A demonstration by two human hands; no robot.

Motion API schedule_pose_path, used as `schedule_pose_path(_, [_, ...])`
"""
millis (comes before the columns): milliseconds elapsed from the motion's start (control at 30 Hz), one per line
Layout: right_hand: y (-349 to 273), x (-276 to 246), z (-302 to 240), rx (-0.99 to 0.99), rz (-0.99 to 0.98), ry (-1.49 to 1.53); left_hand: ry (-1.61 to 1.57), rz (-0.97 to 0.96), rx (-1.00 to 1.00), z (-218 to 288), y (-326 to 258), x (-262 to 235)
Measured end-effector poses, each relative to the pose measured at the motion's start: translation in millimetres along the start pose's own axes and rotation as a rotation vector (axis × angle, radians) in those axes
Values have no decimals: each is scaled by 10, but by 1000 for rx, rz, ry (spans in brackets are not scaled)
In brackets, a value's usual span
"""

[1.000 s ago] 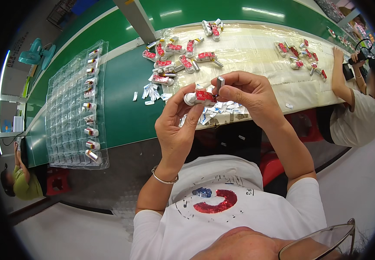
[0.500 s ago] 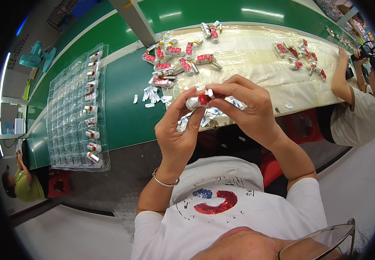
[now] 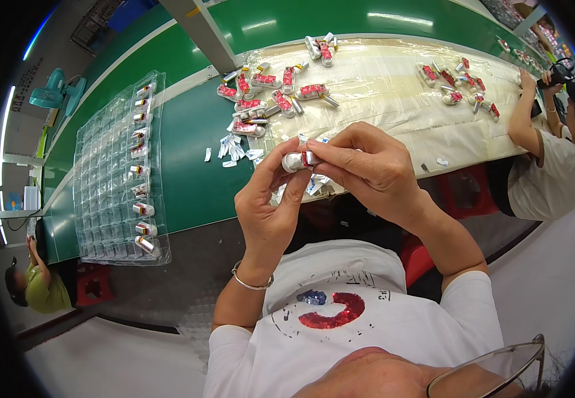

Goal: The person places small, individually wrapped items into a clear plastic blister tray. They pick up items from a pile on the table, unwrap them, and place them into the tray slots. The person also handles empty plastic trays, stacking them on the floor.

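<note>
My left hand (image 3: 271, 205) and my right hand (image 3: 367, 169) meet above the near edge of the green table (image 3: 188, 159). Between their fingertips is a small white cylinder with a red label (image 3: 298, 160). The left thumb and fingers hold its white end; the right fingers cover most of the red part. A silver bracelet sits on my left wrist. Small white paper scraps (image 3: 234, 149) lie on the table just beyond my hands.
A clear plastic blister tray (image 3: 111, 179) with several small cylinders in its right column lies at the left. More red-and-white pieces (image 3: 267, 89) are piled on a plastic sheet (image 3: 393, 99). Another person (image 3: 553, 152) works at the right; a third person (image 3: 32, 285) sits lower left.
The right fingers have closed further over the red label, so less of the piece shows. Both hands stay at about the same place.
</note>
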State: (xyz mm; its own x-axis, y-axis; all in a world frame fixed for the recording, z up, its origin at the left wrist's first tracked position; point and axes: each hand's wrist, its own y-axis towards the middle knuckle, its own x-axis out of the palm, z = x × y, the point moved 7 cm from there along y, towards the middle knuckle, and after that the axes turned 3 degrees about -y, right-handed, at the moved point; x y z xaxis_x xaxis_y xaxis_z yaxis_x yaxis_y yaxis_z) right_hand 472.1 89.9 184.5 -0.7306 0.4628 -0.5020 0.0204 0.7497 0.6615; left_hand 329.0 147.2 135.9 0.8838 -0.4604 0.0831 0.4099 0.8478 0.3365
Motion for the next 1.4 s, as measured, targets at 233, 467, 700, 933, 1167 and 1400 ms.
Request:
schedule_pose_path(233, [-16,0,-43,-55,-11,-69,-7,-33,-49,-9,-13,16])
schedule_pose_path(467, [-83,78,-96,-144,-14,-317,-252,19,-143,-15,10,95])
schedule_pose_path(700, [-5,67,-17,-43,64,18,-329,117,-143,-135,29,5])
schedule_pose_path(933, [-158,169,231,376,-5,579,-338,14,117,50,31,32])
schedule_pose_path(1167, [-268,246,258,531,5,886,-277,-36,222,126,-23,55])
schedule_pose_path(1400, [-298,375,310,616,58,1054,-173,-63,260,144,-14,13])
